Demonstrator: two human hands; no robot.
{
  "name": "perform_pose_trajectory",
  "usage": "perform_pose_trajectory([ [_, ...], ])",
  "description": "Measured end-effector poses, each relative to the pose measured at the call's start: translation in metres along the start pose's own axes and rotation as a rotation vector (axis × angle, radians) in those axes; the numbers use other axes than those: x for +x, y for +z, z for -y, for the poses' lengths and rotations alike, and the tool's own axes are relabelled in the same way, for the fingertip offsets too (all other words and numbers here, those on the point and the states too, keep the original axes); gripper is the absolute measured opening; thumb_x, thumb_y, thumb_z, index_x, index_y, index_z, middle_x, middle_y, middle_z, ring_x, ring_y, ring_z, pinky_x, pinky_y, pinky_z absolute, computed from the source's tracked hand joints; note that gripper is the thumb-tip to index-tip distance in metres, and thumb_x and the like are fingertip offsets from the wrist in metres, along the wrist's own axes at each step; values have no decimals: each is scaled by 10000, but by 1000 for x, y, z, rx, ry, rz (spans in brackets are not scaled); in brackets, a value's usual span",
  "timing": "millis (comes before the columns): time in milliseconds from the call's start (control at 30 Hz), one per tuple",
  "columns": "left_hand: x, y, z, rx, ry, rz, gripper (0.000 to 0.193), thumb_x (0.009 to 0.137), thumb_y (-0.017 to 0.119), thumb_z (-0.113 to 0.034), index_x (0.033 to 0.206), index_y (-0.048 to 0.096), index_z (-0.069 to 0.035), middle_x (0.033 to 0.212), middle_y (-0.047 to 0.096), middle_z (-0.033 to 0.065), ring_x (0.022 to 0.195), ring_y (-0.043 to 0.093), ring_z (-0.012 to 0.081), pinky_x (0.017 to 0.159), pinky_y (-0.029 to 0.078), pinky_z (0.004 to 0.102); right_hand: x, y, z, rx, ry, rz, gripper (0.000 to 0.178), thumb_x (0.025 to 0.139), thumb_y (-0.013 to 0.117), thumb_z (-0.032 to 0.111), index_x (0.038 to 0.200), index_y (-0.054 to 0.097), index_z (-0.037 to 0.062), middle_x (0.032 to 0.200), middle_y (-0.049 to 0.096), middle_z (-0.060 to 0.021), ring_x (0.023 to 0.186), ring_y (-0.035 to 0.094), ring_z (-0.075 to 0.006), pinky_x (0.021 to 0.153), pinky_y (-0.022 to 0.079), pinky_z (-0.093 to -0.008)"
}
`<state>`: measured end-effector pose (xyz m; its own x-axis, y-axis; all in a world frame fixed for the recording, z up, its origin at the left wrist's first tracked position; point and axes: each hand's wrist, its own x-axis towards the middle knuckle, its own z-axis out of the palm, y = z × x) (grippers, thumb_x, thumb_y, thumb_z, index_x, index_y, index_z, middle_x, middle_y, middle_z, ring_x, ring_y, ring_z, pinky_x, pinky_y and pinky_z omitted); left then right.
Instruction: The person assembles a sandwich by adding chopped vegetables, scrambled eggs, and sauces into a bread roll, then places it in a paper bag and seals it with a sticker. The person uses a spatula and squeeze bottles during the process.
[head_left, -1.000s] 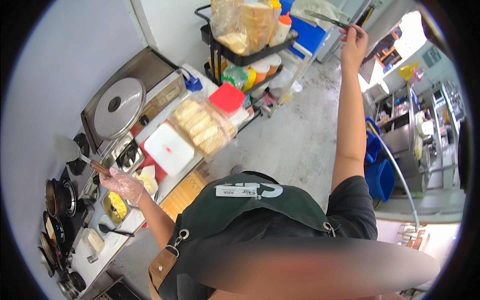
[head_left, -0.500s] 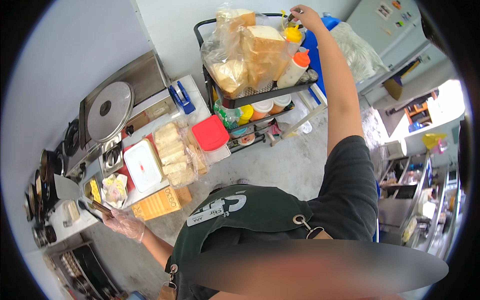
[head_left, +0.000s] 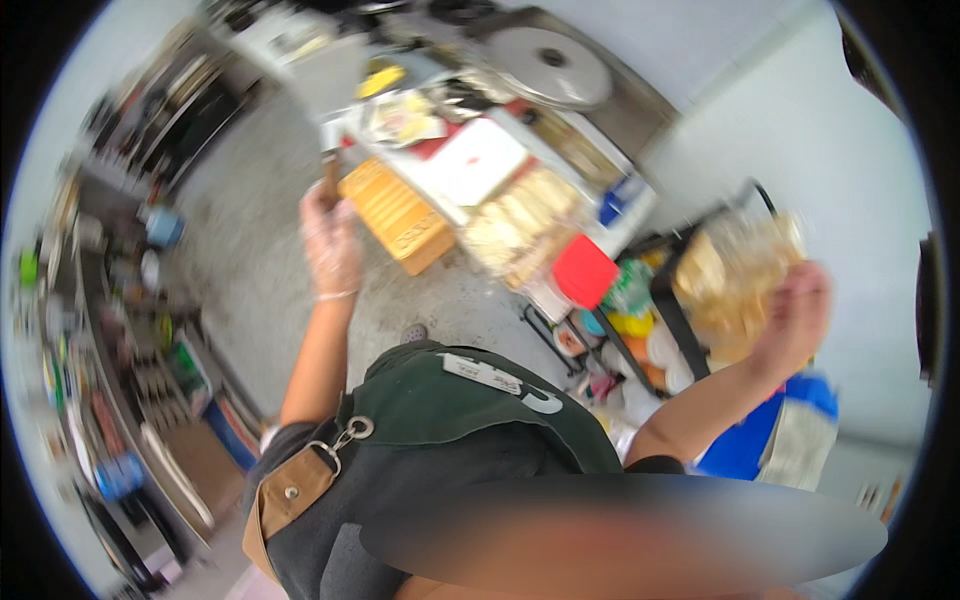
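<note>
My left hand point(head_left: 333, 245), in a clear plastic glove, grips the brown handle of a wide-bladed metal turner point(head_left: 325, 85). Its grey blade points away from me, near the counter's left end. Beside the blade are a container with yellow food point(head_left: 380, 82) and some crumpled white paper point(head_left: 405, 118). On the right, my bare right hand point(head_left: 800, 310) is over the trolley, in front of the bagged bread loaves point(head_left: 730, 275). Motion smears its fingers, so whether they hold anything does not show.
The counter holds a white-lidded box point(head_left: 480, 160), bagged bread slices point(head_left: 520, 220), a red-lidded container point(head_left: 585, 270) and a griddle with a round lid point(head_left: 550, 65). A cardboard box point(head_left: 395, 215) is below its near edge. Shelving point(head_left: 150, 360) lines the left; a blue container point(head_left: 740, 440) stands right.
The view has swung round to the left. My right hand, which held a brown-handled tool at the trolley's far side, is now before the bread bags. My left hand still holds the turner.
</note>
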<state>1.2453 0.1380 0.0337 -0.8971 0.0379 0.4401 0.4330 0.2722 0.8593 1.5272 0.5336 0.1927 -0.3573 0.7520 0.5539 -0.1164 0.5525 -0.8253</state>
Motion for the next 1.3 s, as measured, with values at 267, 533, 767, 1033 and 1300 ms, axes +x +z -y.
perform_pose_trajectory([
  [267,11,-69,48,225,-134,-72,380,893,591,-26,1254,477,0,1031,646,209,897,645,374,826,497,439,-199,392,-3,396,457,1408,353,1032,492,326,1169,666,51,1006,671,-15,915,587,-99,786,455,-248],
  [533,119,-189,165,298,-242,-142,431,896,587,-61,1302,463,13,1058,642,251,940,637,434,814,505,472,-328,651,48,589,595,1496,332,1032,510,324,1152,612,32,1000,647,-2,891,571,-91,783,453,-240],
  [767,225,-277,246,456,-150,50,524,918,599,-229,1372,444,-19,1189,567,224,1064,588,390,915,478,453,-348,818,63,644,790,1388,239,1002,576,280,1046,619,49,883,610,5,808,580,-108,685,475,-274],
  [1033,378,-353,378,434,-154,-254,413,901,641,-218,1279,564,-70,1185,588,142,1050,600,273,928,483,398,-242,993,-4,452,1012,1210,278,1040,482,256,1210,563,52,775,448,50,590,391,-41,516,359,-213],
  [1300,488,-460,495,258,-341,-588,339,891,650,-144,1200,614,-9,1197,610,95,1111,569,203,978,443,352,-154,1184,6,162,547,1221,322,919,658,271,1132,592,38,775,571,-30,653,523,-103,552,402,-263],
])
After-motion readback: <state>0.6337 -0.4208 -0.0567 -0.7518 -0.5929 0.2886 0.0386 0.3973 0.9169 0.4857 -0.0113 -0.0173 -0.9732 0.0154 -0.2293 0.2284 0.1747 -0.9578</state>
